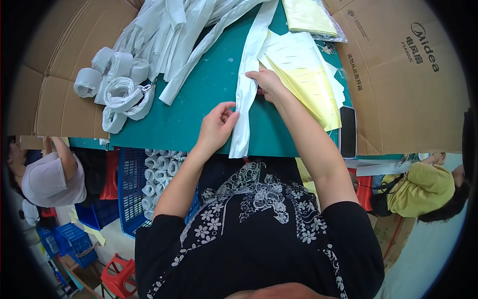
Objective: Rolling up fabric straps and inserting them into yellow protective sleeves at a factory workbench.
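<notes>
A long white strip (244, 107), folded flat and creased like thin plastic or fabric, lies lengthwise in front of me on the green tabletop (199, 124). My left hand (217, 123) is at its left edge near the lower end, with curled fingers and thumb pinching that edge. Farther up, my right hand (268, 83) grips the strip from the right side, its thumb or a finger over the top and the other fingers partly hidden. A small dark red thing shows below the right hand; its kind cannot be made out. Right of the strip lie slit yellow and white sheets (313, 82).
White rolled strips (122, 94), some with metal clips, sit at left below a pile of loose strips (172, 35). Cardboard flaps (398, 74) flank the table. A phone (347, 132) lies at the right edge. A blue crate (130, 189) holds several rolls. Two people sit nearby.
</notes>
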A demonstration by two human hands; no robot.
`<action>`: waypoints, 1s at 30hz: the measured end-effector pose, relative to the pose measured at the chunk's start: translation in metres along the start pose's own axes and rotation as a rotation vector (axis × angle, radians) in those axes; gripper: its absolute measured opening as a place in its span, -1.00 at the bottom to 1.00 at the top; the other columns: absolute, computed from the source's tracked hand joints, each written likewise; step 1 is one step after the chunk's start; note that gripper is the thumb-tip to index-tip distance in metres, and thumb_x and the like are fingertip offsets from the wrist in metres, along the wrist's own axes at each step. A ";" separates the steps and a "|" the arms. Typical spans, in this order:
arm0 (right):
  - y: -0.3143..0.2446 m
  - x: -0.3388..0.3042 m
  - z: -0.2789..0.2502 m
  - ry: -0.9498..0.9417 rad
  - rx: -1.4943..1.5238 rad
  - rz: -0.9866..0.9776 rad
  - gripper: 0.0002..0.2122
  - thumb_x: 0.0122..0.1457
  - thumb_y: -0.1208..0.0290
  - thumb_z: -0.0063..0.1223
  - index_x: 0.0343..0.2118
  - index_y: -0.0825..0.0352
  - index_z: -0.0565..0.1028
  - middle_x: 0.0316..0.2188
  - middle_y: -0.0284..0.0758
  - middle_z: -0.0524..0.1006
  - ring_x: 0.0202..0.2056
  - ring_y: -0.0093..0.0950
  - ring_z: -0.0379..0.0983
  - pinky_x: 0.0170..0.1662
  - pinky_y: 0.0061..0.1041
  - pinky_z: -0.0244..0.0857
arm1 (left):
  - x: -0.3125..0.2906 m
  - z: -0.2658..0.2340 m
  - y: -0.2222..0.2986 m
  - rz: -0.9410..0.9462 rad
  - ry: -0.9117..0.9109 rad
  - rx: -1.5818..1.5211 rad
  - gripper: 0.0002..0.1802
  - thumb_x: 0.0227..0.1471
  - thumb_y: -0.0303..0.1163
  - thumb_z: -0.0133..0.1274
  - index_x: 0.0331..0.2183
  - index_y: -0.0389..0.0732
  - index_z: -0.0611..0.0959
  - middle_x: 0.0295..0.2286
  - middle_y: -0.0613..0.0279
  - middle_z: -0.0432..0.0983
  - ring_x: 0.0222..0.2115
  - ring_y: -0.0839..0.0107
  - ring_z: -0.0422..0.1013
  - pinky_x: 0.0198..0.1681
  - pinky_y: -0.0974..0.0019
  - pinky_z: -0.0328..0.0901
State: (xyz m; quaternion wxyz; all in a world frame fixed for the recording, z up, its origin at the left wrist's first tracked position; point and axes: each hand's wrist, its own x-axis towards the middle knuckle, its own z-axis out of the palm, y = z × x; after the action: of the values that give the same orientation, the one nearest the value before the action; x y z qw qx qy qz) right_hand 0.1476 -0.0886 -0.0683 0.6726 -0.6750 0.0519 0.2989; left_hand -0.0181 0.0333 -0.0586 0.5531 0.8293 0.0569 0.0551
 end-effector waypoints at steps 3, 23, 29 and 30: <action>-0.005 -0.011 -0.002 0.013 0.150 0.051 -0.75 0.11 0.37 0.00 -0.18 0.37 0.42 -0.34 -0.29 0.52 -0.35 -0.47 0.47 -0.31 -0.51 0.34 | -0.023 -0.007 -0.002 -0.026 0.034 -0.104 -0.74 0.01 -0.42 0.05 -0.22 -0.30 0.54 -0.50 0.34 0.47 -0.51 0.64 0.35 -0.43 0.54 0.27; 0.005 -0.038 -0.004 -0.135 0.009 -0.098 -0.76 -0.02 0.55 0.15 -0.25 0.47 0.45 -0.34 -0.23 0.53 -0.35 -0.44 0.46 -0.25 -0.47 0.32 | -0.049 0.020 0.016 -0.188 0.005 -0.036 -0.25 -0.18 -0.34 0.23 0.04 -0.34 0.28 -0.32 0.05 0.48 -0.40 0.42 0.46 -0.35 0.40 0.35; 0.000 -0.047 -0.017 -0.066 -0.372 -0.211 -0.74 0.05 0.40 0.13 -0.24 0.42 0.45 -0.36 -0.30 0.51 -0.35 -0.47 0.43 -0.24 -0.49 0.30 | -0.037 0.024 0.040 -0.083 -0.078 0.255 -0.40 -0.11 -0.42 -0.01 0.03 -0.32 0.29 -0.36 0.05 0.45 -0.53 0.40 0.45 -0.46 0.34 0.35; -0.001 -0.049 -0.020 -0.132 -0.222 -0.097 -0.70 0.10 0.26 0.05 -0.21 0.40 0.44 -0.35 -0.33 0.50 -0.34 -0.47 0.42 -0.23 -0.49 0.30 | -0.035 0.021 0.047 -0.279 -0.243 0.039 -0.45 -0.09 -0.47 -0.12 0.02 -0.33 0.29 -0.37 0.04 0.45 -0.55 0.36 0.45 -0.46 0.32 0.36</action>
State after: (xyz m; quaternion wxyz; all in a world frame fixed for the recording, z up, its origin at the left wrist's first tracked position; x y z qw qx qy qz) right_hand 0.1143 -0.1235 -0.0462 0.6093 -0.7259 -0.0587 0.3136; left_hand -0.0474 -0.0096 -0.0240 0.5418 0.8246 0.1052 -0.1238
